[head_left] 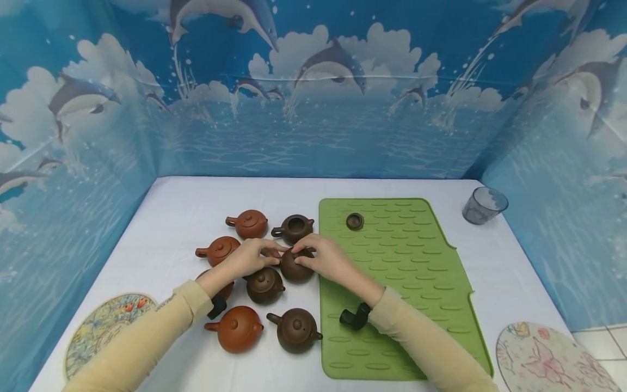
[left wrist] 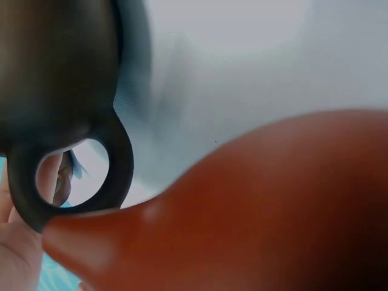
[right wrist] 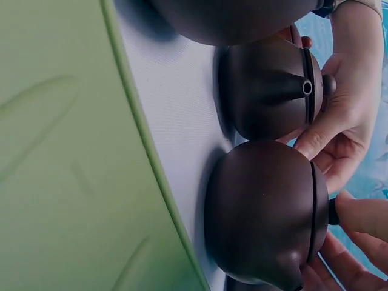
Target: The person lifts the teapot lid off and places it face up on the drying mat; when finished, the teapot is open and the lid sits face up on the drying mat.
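Observation:
In the head view, my left hand (head_left: 253,256) and right hand (head_left: 325,257) meet at a dark brown teapot (head_left: 295,269). The left fingers grip its handle side, though the handle itself is mostly hidden. In the right wrist view, my right hand (right wrist: 357,242) pinches the lid knob (right wrist: 333,212), with other fingers behind the lid near the spout. The lid sits on the pot. Just behind stands a lidless dark teapot (head_left: 296,227); a small dark lid (head_left: 355,221) lies on the green mat (head_left: 392,305). Another dark teapot (head_left: 265,285) stands below my left hand.
Reddish-brown teapots (head_left: 249,224), (head_left: 240,329) line the left side, and another dark teapot (head_left: 296,330) stands in front. A grey-blue glass (head_left: 484,206) is at the back right. Round patterned mats lie at both front corners. Dolphin-print curtain (head_left: 313,136) surrounds the white table.

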Available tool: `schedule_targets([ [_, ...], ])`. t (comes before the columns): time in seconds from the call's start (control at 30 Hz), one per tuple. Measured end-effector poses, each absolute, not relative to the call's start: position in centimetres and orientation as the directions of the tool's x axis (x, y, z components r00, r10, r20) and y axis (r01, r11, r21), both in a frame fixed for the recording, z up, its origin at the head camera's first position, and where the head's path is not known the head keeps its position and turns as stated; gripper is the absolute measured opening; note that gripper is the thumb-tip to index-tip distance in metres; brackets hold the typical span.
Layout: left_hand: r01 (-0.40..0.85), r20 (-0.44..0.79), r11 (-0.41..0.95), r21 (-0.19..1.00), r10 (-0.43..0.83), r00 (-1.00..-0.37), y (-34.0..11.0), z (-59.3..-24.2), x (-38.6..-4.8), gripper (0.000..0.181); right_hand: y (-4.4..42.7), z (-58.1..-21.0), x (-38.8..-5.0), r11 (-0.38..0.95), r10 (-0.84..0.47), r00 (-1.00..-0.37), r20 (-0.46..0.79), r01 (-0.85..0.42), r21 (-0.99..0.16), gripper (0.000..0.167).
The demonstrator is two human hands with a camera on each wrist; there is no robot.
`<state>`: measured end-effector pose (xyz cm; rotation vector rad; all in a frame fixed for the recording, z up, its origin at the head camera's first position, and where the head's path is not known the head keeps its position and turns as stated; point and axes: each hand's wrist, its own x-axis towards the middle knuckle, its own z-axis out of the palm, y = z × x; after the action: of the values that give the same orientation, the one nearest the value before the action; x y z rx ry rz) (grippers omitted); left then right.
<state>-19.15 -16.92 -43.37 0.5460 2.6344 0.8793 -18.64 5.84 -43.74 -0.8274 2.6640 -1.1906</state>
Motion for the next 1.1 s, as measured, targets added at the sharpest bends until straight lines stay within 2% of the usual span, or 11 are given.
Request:
schedule_targets([
  [0.33, 0.229, -0.168, 0.732, 0.641, 0.425, -0.889, -16.9, -43.6, -19.2, 0.031, 5.7, -43.7, -18.6, 0.566, -0.525, -0.834, 0.171, -0.492, -0.661, 0.015],
  [0.47, 0.219, -0.171, 0.737, 0.639, 0.415, -0.894, -16.9, -43.7, -19.2, 0.030, 6.0, -44.1, -18.7, 0.520, -0.522, -0.834, 0.177, -0.476, -0.709, 0.016],
  [0.53, 0.218, -0.172, 0.740, 0.636, 0.412, -0.895, -16.8, -43.8, -19.2, 0.029, 6.3, -44.2, -18.8, 0.459, -0.507, -0.849, 0.148, -0.412, -0.787, 0.017],
  [0.63, 0.210, -0.179, 0.743, 0.636, 0.407, -0.896, -16.8, -43.7, -19.2, 0.029, 7.0, -44.3, -19.0, 0.367, -0.456, -0.888, 0.060, -0.249, -0.896, 0.021],
  [0.77, 0.187, -0.192, 0.741, 0.645, 0.394, -0.899, -16.7, -43.7, -19.2, 0.029, 8.3, -44.4, -19.1, 0.225, -0.402, -0.913, -0.070, -0.024, -0.974, 0.027],
  [0.97, 0.172, -0.196, 0.737, 0.654, 0.384, -0.902, -16.7, -43.8, -19.1, 0.030, 11.4, -44.4, -19.3, -0.055, -0.406, -0.892, -0.200, 0.242, -0.969, 0.039],
  [1.1, 0.169, -0.196, 0.738, 0.653, 0.380, -0.904, -16.7, -43.7, -19.0, 0.030, 13.4, -44.4, -19.5, -0.205, -0.416, -0.880, -0.228, 0.335, -0.920, 0.029],
])
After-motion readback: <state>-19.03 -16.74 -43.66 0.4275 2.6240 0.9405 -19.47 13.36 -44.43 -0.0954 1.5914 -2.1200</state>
